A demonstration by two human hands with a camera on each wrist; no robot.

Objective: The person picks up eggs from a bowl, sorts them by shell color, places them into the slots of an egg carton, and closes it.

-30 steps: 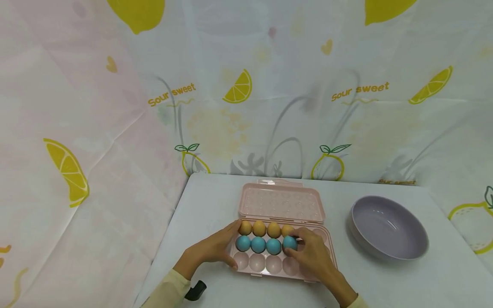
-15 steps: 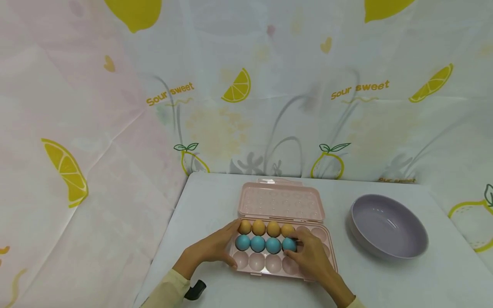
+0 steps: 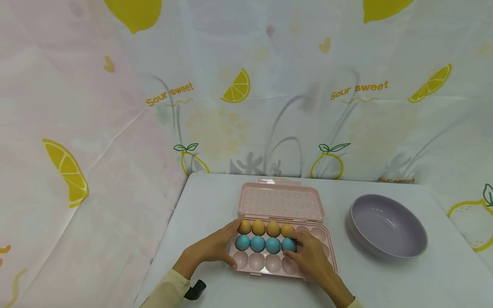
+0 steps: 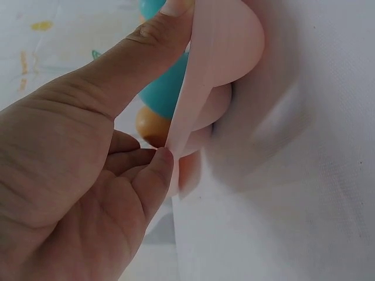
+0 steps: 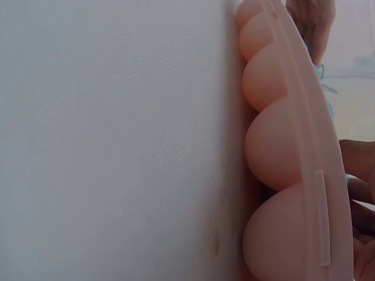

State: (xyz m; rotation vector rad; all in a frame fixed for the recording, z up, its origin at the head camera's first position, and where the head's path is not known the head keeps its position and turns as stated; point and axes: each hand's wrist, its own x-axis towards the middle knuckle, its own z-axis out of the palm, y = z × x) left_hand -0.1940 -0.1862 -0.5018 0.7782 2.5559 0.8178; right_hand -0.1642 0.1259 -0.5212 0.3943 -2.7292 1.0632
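Note:
A pink plastic egg box (image 3: pixel 273 263) lies with its lid (image 3: pixel 282 201) folded back on the white table. Yellow eggs (image 3: pixel 258 228) fill part of its far row, and blue eggs (image 3: pixel 257 244) stand in the middle row. With thumb and fingers, my left hand (image 3: pixel 215 247) grips the box's left end; the left wrist view has the thumb (image 4: pixel 137 55) against the rim. My right hand (image 3: pixel 313 254) pinches the rightmost blue egg (image 3: pixel 288 245), which sits at a cup of the middle row. The right wrist view catches only the box's rounded underside (image 5: pixel 272 143) and bits of the hands.
To the right of the box stands a purple bowl (image 3: pixel 389 226). A small black object (image 3: pixel 195 290) shows beside the left wrist. Behind the table hangs a cloth (image 3: pixel 269 119) printed with lemons.
The head view has shifted slightly. Both hands keep their places, and the right fingers stay on the blue egg.

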